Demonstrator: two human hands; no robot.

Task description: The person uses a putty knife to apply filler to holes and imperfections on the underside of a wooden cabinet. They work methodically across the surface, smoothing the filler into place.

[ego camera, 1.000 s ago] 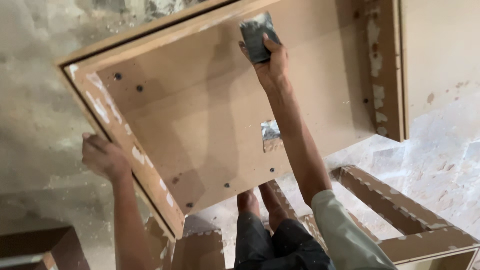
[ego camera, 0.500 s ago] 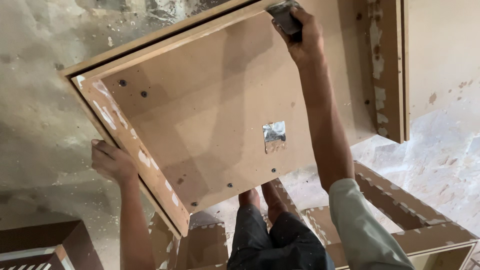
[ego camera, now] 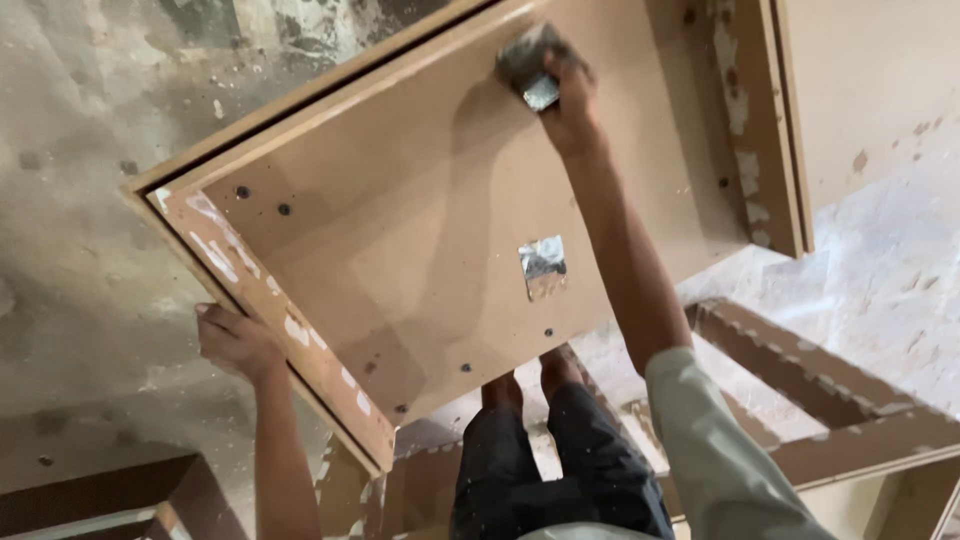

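Concrete floor (ego camera: 90, 250) | wooden frame (ego camera: 800, 400) under board box (ego camera: 400, 250) | left hand (ego camera: 235, 343) grip closed on box edge | right hand (ego camera: 570, 100) grip clasps sanding block (ego camera: 530, 70)

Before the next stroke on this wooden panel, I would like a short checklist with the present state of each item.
1. Left hand steadies the wooden panel at its side frame: ok.
2. Right hand has a firm hold on the sanding block: ok, the fingers wrap it.
3. Block lies flat on the panel face near the far edge: cannot tell, the hand covers the contact.
4. Grey patch on the panel is outside the block's position: ok, it lies nearer the person.
5. Feet are clear of the panel's near edge: not ok, they sit right under it.
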